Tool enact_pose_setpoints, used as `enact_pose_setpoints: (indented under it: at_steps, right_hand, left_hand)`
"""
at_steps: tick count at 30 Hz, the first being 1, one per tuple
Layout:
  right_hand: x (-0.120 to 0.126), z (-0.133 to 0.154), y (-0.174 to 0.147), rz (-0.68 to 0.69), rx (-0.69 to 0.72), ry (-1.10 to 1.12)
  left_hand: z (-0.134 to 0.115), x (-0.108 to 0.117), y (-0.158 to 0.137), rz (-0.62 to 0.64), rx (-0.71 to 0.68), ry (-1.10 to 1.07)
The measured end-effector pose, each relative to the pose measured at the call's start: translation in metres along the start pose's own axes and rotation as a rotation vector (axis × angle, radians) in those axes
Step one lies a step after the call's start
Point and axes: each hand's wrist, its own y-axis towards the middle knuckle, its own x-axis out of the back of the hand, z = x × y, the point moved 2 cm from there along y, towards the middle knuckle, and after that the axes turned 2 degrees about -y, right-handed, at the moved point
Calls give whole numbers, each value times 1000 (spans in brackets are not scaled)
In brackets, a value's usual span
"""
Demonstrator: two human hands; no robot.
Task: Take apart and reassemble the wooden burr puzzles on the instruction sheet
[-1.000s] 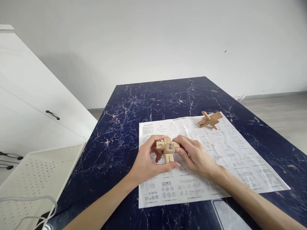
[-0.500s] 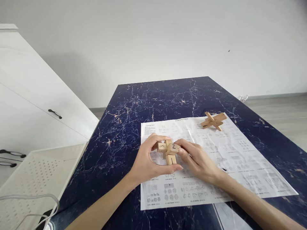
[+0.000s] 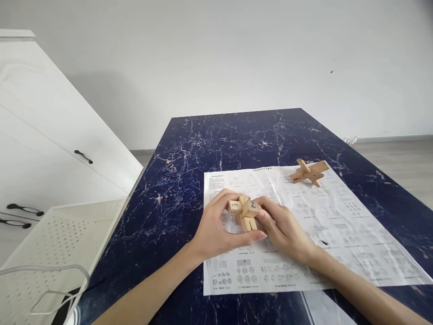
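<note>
Both hands hold a wooden interlocking puzzle (image 3: 251,210) a little above the instruction sheet (image 3: 233,266). Its crossed bars carry handwritten numbers 1, 2 and 3 on their ends. My left hand (image 3: 216,228) wraps around it, with the thumb under the bar marked 1 and the fingers behind the top. From the right, my right hand (image 3: 284,228) pinches the bar marked 2 between thumb and forefinger. A second wooden puzzle (image 3: 309,173), with flat bars and a round stick, lies on the sheet's far right corner.
The dark blue marbled table (image 3: 230,140) spreads beneath the sheet. A white cabinet (image 3: 67,117) with black handles stands at left, beside a perforated white surface (image 3: 57,239) with a cable (image 3: 43,268) over it. A pale wall rises behind.
The whole scene has shifted slightly to the right in view. The held puzzle is turned a little, with its numbered ends at a new angle. Both hands keep their hold.
</note>
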Motion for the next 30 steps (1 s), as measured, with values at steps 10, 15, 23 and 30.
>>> enact_pose_setpoints:
  at_steps: [10, 15, 23, 30]
  right_hand:
    - [1, -1, -1, 136, -135, 184]
    - [2, 0, -3, 165, -159, 229]
    - [6, 2, 5, 385, -221, 580]
    - [18, -5, 12, 546, -181, 629]
  left_hand:
    - [0, 2, 1, -14, -54, 30]
    - [-1, 2, 1, -13, -80, 33]
    - [3, 10, 4, 79, -140, 59]
    - [3, 9, 5, 141, -187, 59]
